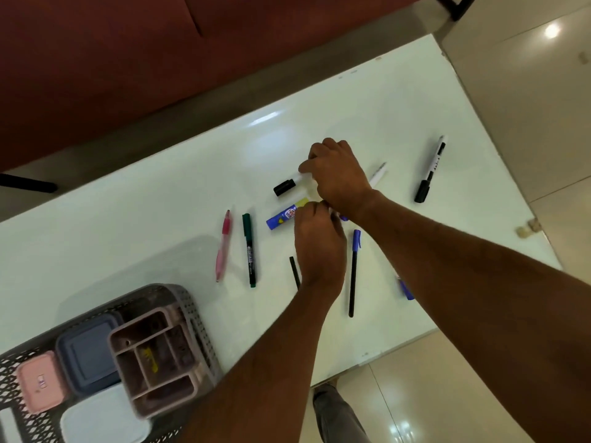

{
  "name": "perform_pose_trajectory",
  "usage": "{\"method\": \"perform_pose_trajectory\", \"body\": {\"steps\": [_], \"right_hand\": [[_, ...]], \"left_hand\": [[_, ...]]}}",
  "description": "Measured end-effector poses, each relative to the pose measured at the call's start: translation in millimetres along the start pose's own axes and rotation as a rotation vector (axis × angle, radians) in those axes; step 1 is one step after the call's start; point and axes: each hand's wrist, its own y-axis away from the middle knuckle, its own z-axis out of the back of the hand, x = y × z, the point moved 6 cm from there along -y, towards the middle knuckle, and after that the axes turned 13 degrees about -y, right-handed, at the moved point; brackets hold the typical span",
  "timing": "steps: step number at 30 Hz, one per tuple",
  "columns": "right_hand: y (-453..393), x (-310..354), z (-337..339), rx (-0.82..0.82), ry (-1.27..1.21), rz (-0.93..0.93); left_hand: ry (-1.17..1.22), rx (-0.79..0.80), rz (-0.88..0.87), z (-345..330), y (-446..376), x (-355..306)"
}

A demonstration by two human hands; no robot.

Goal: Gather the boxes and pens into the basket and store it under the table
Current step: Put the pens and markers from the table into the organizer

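both hands (326, 215) curl over the glue stick (284, 215) and markers, their grip hidden.

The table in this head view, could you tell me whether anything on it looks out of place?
The pens are scattered at all angles across the table, such as the pink pen and green marker, outside the basket, which already holds boxes.

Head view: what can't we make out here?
- Right hand: its grip is hidden by its own back; a marker with a black cap runs under it.
- Left hand: fingertips blurred and turned away, over the glue stick.
- Black pen: mostly covered by the left wrist.
- Blue pen: partly under the right forearm.
- Basket: cut off by the bottom-left edge.
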Motion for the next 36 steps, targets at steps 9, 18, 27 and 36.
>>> {"method": "perform_pose_trajectory", "body": {"steps": [9,18,27,36], "right_hand": [[12,-57,30,-0.098,-0.021,-0.087],[18,-79,38,-0.179,-0.107,-0.148],[33,-63,73,-0.493,-0.388,-0.215],[77,63,85,-0.532,-0.712,-0.02]], "left_hand": [[-0.122,0.015,-0.171,-37,-10,-51],[-0.164,-0.02,-0.095,-36,-18,-55],[0.41,-0.064,0.122,26,-1,-23],[0.579,-0.195,0.223,138,29,51]]}}
